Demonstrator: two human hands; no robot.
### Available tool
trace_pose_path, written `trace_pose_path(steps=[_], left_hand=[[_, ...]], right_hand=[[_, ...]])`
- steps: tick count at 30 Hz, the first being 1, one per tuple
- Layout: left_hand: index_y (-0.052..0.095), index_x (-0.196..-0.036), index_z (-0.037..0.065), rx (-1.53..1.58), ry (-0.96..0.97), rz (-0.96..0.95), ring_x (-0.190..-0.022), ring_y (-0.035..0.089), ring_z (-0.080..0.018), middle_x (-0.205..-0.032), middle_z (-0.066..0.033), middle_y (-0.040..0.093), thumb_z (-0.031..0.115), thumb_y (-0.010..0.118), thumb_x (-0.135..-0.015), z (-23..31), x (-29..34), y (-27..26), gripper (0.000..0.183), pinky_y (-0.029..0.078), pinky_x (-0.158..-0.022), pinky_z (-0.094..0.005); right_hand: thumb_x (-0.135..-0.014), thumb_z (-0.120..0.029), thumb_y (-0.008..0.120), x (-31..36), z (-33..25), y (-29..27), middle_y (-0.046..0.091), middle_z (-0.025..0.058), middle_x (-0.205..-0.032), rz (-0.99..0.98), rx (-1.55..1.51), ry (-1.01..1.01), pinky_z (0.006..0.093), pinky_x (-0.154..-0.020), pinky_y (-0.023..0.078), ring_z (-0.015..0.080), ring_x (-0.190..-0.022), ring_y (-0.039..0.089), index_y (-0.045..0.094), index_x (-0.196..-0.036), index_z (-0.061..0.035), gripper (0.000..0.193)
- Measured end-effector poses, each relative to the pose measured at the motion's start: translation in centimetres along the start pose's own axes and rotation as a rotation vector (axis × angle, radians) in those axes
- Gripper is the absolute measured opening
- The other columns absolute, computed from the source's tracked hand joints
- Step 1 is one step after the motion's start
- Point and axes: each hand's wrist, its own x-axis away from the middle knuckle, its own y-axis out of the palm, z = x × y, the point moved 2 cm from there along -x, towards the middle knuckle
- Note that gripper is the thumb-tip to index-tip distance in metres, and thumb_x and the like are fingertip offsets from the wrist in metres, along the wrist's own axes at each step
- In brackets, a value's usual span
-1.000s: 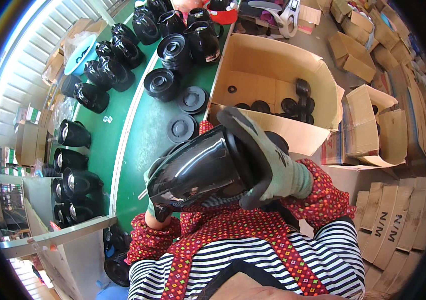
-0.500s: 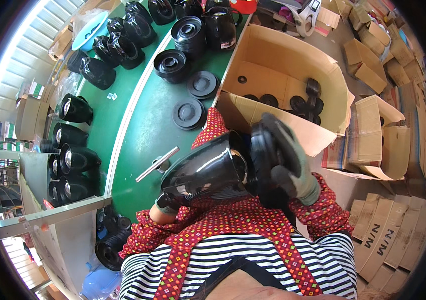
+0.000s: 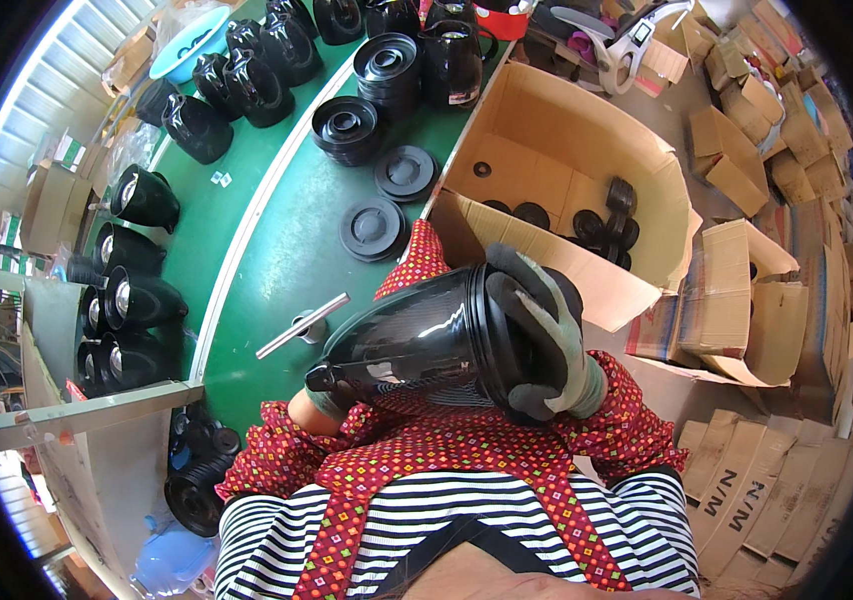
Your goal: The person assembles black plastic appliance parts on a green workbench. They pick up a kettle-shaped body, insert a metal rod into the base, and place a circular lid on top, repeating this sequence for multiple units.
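A glossy black vacuum jug [image 3: 402, 345] lies on its side in front of my body, its wide end pointing right. My left hand [image 3: 332, 400], in a dark glove, grips its narrow end; most of the fingers are hidden by the jug. Over the wide end sits a ribbed round black base [image 3: 488, 335], touching the jug's rim. My right hand [image 3: 552, 345], gloved in grey and black, has its fingers wrapped round the base. Whether the base's thread is engaged cannot be seen.
On the green table [image 3: 262, 255] lie round black discs [image 3: 375, 229], stacked black rings [image 3: 347, 130] and a metal rod on a small stand [image 3: 305, 325]. Several black jugs [image 3: 147, 300] line the left. An open carton [image 3: 567, 120] holding black parts stands right.
My right hand has brought the round base left onto the jug's wide end, covering the silvery opening seen before. The jug has shifted slightly left.
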Motion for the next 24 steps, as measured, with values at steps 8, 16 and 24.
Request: trace_pose_path(steps=[8, 16, 24], left_hand=[[0.067, -0.131, -0.005, -0.095, 0.088, 0.258, -0.132, 0.063, -0.0331, -0.148, -0.0257, 0.059, 0.027, 0.091, -0.077, -0.4, 1.1, -2.0, 0.067, 0.052, -0.11, -0.0414], [0.067, -0.131, -0.006, -0.199, 0.193, 0.425, -0.134, 0.062, -0.0343, -0.149, -0.0266, 0.058, 0.028, 0.092, -0.076, 0.6, 2.0, -2.1, 0.069, 0.051, -0.111, -0.0418], [0.067, -0.131, -0.006, -0.205, 0.143, 0.392, -0.136, 0.06, -0.0355, -0.151, -0.0274, 0.057, 0.029, 0.093, -0.075, 0.3, 1.8, -1.9, 0.07, 0.051, -0.111, -0.0422]], right_hand=[[-0.105, -0.049, 0.058, -0.4, -0.6, 0.3, 0.021, 0.0277, -0.173, 0.066, -0.458, 0.427, 0.0465, -0.129, 0.015, 0.0372, -0.163, 0.017, 0.018, -0.167, 0.0075, 0.093], [-0.104, -0.055, 0.062, -1.0, -1.1, 0.8, 0.034, 0.0249, -0.166, 0.142, -0.382, 0.611, 0.0452, -0.127, 0.024, 0.0363, -0.153, 0.035, 0.024, -0.168, 0.0004, 0.093], [-0.1, -0.055, 0.068, -1.0, -0.9, 0.2, 0.033, 0.0234, -0.168, 0.065, -0.157, 0.268, 0.0462, -0.127, 0.024, 0.0359, -0.154, 0.035, 0.028, -0.166, 0.0006, 0.095]])
